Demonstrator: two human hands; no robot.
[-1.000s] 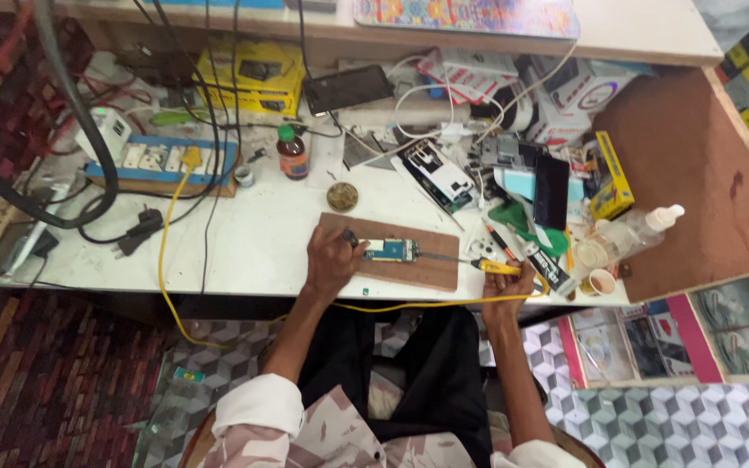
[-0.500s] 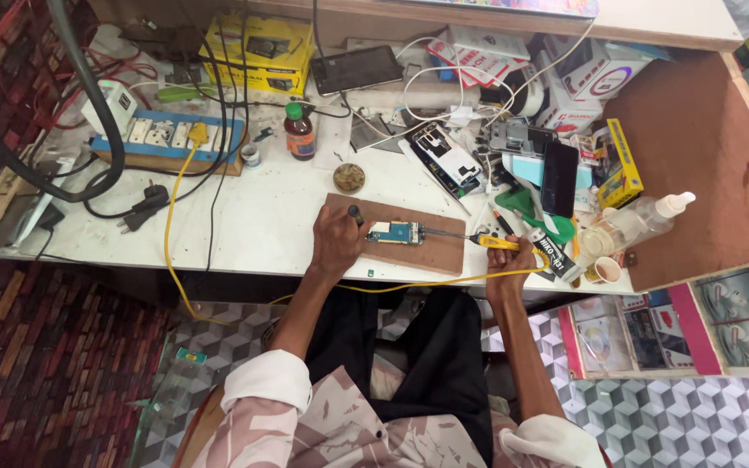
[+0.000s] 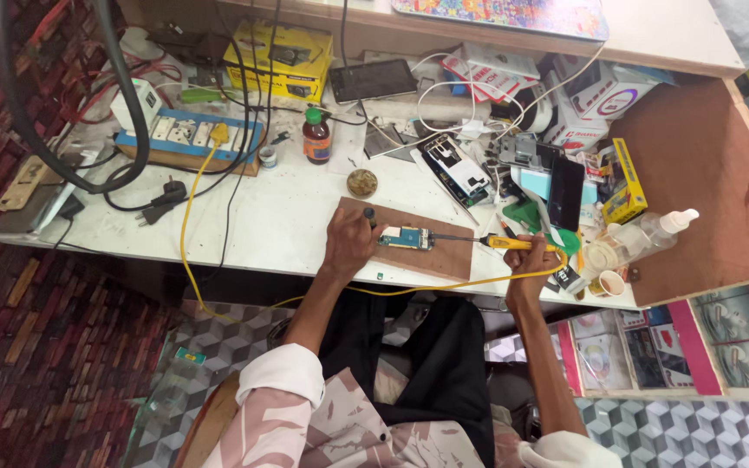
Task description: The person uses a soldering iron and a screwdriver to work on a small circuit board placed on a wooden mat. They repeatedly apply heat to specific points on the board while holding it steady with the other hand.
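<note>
While the right hand (image 3: 532, 257) grips a yellow-handled soldering iron (image 3: 513, 243), tip at a small blue circuit board (image 3: 406, 237) on the brown wooden board (image 3: 452, 257), left fingers (image 3: 340, 222) press beside it; soldering looks underway, unfinished.

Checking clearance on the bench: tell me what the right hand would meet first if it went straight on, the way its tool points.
The right hand points its yellow soldering iron leftward; first in line is the small circuit board on the wooden board.
</note>
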